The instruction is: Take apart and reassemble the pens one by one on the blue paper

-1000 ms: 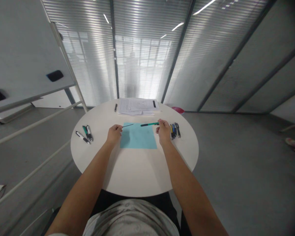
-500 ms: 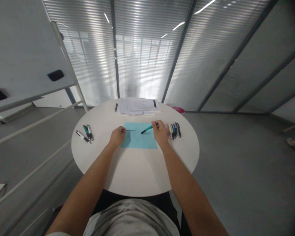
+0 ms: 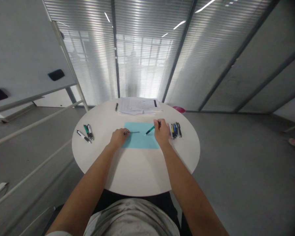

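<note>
The right hand (image 3: 161,133) finger-pinches a slim green-and-black pen (image 3: 150,130), the left hand (image 3: 119,137) a thin dark rod (image 3: 135,132).

Desk (image 3: 137,175), round, white. Blue sheet (image 3: 140,143), lies flat at centre. Papers (image 3: 137,105), stacked, far edge. Dark pen (image 3: 116,107), just left of the papers. Three pens (image 3: 83,135), left side: two white-and-black, one green-and-black. Pen row (image 3: 175,130), right side, yellow and blue among them.
</note>
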A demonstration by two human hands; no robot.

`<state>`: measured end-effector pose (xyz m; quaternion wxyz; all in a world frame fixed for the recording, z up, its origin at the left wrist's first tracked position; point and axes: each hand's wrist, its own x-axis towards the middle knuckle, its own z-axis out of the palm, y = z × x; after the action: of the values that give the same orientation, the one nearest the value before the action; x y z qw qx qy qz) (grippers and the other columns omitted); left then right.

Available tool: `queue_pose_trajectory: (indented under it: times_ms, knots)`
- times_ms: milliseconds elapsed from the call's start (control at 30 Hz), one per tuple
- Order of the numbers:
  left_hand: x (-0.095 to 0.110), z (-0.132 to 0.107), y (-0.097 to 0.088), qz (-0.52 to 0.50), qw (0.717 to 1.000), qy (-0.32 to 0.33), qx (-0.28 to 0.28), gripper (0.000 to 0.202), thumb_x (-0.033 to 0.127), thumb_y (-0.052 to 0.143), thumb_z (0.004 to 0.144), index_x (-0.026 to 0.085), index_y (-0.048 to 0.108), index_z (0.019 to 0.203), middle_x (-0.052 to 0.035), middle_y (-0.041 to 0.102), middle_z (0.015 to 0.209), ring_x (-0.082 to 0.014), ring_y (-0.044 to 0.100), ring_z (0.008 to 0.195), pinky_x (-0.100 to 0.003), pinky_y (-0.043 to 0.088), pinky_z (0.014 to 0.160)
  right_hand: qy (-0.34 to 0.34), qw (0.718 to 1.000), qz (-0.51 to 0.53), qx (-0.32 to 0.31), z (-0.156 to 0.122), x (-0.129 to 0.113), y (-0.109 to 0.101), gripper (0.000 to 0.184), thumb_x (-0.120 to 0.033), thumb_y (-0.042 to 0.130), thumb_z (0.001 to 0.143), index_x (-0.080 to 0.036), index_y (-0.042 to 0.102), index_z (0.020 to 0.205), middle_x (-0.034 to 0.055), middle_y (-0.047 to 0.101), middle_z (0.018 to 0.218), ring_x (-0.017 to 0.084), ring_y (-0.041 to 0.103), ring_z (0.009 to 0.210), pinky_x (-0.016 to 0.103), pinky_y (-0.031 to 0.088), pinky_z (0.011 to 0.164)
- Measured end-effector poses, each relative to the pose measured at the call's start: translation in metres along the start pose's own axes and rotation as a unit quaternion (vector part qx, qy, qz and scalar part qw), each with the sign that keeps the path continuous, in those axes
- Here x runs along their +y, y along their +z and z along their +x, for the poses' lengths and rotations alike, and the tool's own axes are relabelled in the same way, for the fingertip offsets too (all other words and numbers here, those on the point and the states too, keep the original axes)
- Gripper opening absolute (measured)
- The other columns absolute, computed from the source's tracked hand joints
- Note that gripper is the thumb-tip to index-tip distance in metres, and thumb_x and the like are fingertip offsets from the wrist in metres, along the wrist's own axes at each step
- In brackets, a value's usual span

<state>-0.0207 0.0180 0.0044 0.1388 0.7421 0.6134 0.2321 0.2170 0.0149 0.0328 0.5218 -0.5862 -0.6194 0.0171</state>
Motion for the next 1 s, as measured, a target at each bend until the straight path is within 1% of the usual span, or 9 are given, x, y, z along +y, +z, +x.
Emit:
queue_pose_trajectory:
  times_ms: [133, 200, 333, 400, 567, 667, 833, 933, 1000]
  knots:
    - [0.001, -0.001, -0.001, 0.029, 1.000, 0.006, -0.004, 0.025, 0.033, 0.050, 0.088, 0.026, 0.070, 0.102, -0.0057, 0.071, 0.098, -0.0208, 0.063, 0.088, -0.030, 0.045, 0.078, 0.028, 0.997, 0.040, 0.054, 0.004, 0.004, 0.000, 0.041, -0.055, 0.035, 0.094, -0.019, 0.052, 0.090, 0.0007, 0.057, 0.072, 0.016, 0.050, 0.067, 0.027, 0.038, 0.067]
    - [0.001, -0.001, -0.001, 0.034, 0.999, 0.003, -0.006, 0.026, 0.033, 0.051, 0.087, 0.026, 0.070, 0.104, -0.0058, 0.071, 0.097, -0.0210, 0.063, 0.088, -0.031, 0.046, 0.078, 0.036, 0.996, 0.042, 0.069, 0.006, 0.007, 0.000, 0.041, -0.056, 0.035, 0.094, -0.019, 0.052, 0.088, 0.0006, 0.056, 0.071, 0.016, 0.050, 0.067, 0.027, 0.038, 0.068]
    - [0.001, -0.002, -0.001, 0.047, 0.999, 0.002, -0.011, 0.028, 0.034, 0.050, 0.087, 0.026, 0.070, 0.105, -0.0068, 0.070, 0.100, -0.0216, 0.063, 0.091, -0.032, 0.046, 0.082, 0.057, 0.995, 0.008, 0.084, 0.009, 0.013, -0.001, 0.042, -0.056, 0.033, 0.094, -0.019, 0.052, 0.086, 0.0033, 0.059, 0.075, 0.017, 0.052, 0.070, 0.029, 0.039, 0.071]
    - [0.002, -0.002, -0.002, 0.055, 0.998, 0.004, -0.011, 0.029, 0.035, 0.050, 0.088, 0.026, 0.071, 0.106, -0.0071, 0.070, 0.101, -0.0221, 0.062, 0.094, -0.032, 0.046, 0.084, 0.063, 0.995, -0.009, 0.074, 0.009, 0.015, -0.001, 0.040, -0.055, 0.036, 0.093, -0.019, 0.052, 0.089, 0.0043, 0.061, 0.078, 0.018, 0.054, 0.072, 0.030, 0.040, 0.072]
    - [0.006, -0.003, -0.005, 0.070, 0.997, 0.000, -0.015, 0.031, 0.037, 0.048, 0.088, 0.028, 0.073, 0.104, -0.0072, 0.070, 0.097, -0.0236, 0.063, 0.092, -0.034, 0.046, 0.083, 0.073, 0.996, -0.045, -0.016, 0.002, 0.009, 0.006, 0.029, -0.047, 0.045, 0.091, -0.019, 0.053, 0.097, 0.0039, 0.065, 0.086, 0.017, 0.059, 0.075, 0.028, 0.040, 0.073]
    - [0.007, -0.003, -0.006, 0.060, 0.998, -0.002, -0.029, 0.031, 0.037, 0.048, 0.088, 0.029, 0.073, 0.105, -0.0063, 0.071, 0.101, -0.0239, 0.063, 0.095, -0.034, 0.046, 0.085, 0.085, 0.988, -0.100, -0.075, -0.003, 0.003, 0.011, 0.021, -0.039, 0.048, 0.090, -0.021, 0.053, 0.098, 0.0031, 0.065, 0.090, 0.018, 0.060, 0.080, 0.028, 0.039, 0.071]
    - [0.007, -0.003, -0.006, 0.034, 0.998, -0.008, -0.047, 0.032, 0.038, 0.049, 0.088, 0.029, 0.073, 0.106, -0.0037, 0.071, 0.109, -0.0237, 0.063, 0.100, -0.033, 0.046, 0.088, 0.073, 0.962, -0.209, -0.157, -0.009, 0.001, 0.012, 0.011, -0.032, 0.050, 0.088, -0.023, 0.056, 0.091, 0.0037, 0.062, 0.096, 0.019, 0.059, 0.084, 0.028, 0.038, 0.068]
    - [0.007, -0.004, -0.007, 0.038, 0.998, -0.003, -0.042, 0.032, 0.038, 0.048, 0.088, 0.029, 0.073, 0.106, -0.0037, 0.072, 0.109, -0.0232, 0.063, 0.098, -0.033, 0.046, 0.087, 0.070, 0.945, -0.249, -0.202, -0.011, 0.004, 0.013, 0.011, -0.029, 0.050, 0.088, -0.023, 0.059, 0.090, 0.0055, 0.061, 0.098, 0.020, 0.059, 0.086, 0.029, 0.039, 0.069]
    - [0.007, -0.004, -0.007, 0.042, 0.998, -0.002, -0.038, 0.031, 0.038, 0.048, 0.088, 0.029, 0.073, 0.104, -0.0037, 0.072, 0.109, -0.0228, 0.064, 0.097, -0.032, 0.046, 0.086, 0.059, 0.937, -0.268, -0.218, -0.012, 0.006, 0.013, 0.012, -0.027, 0.051, 0.087, -0.022, 0.060, 0.091, 0.0072, 0.061, 0.098, 0.021, 0.057, 0.090, 0.030, 0.040, 0.072]
